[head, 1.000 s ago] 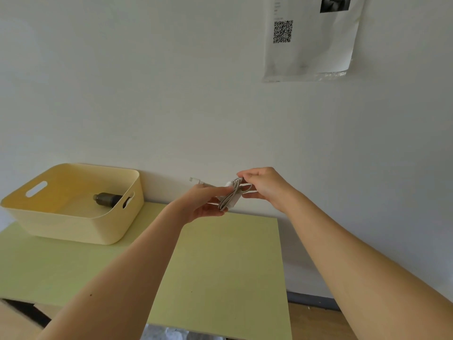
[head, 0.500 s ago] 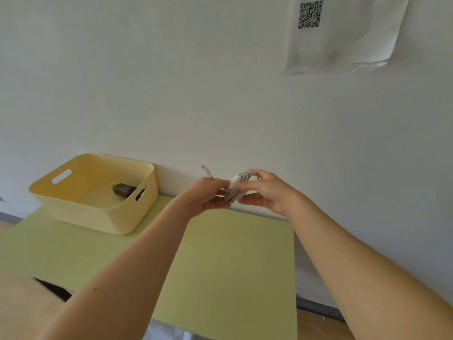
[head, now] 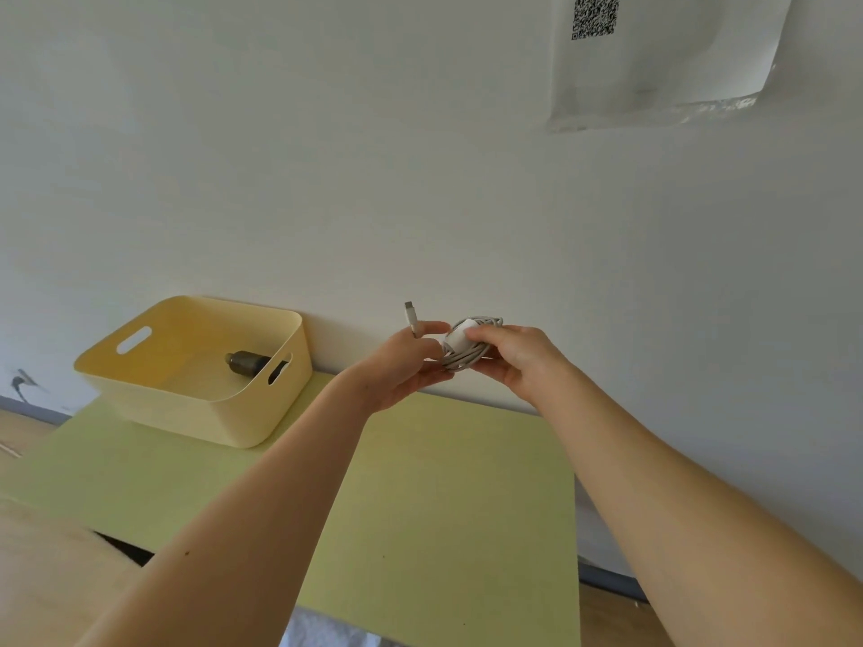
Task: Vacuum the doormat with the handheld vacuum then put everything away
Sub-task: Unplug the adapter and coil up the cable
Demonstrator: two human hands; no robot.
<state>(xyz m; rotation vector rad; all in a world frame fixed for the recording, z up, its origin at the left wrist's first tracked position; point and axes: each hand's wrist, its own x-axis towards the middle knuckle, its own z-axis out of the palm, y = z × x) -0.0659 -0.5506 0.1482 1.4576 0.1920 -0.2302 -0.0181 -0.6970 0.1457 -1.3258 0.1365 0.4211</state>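
We see a pale yellow bin [head: 196, 366] at the far left corner of a light green table [head: 443, 506]. Inside the bin lies a dark grey-brown cylinder [head: 247, 363]. The coiled cable [head: 467, 347] is white. On the white wall [head: 327, 156] a white sheet [head: 663, 72] carries a black-and-white QR code [head: 595, 14].

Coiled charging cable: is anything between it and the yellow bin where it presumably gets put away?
Nothing visible does. The coiled cable is held in both the left hand and the right hand above the green table. The yellow bin is open-topped, with only a dark cylindrical object inside.
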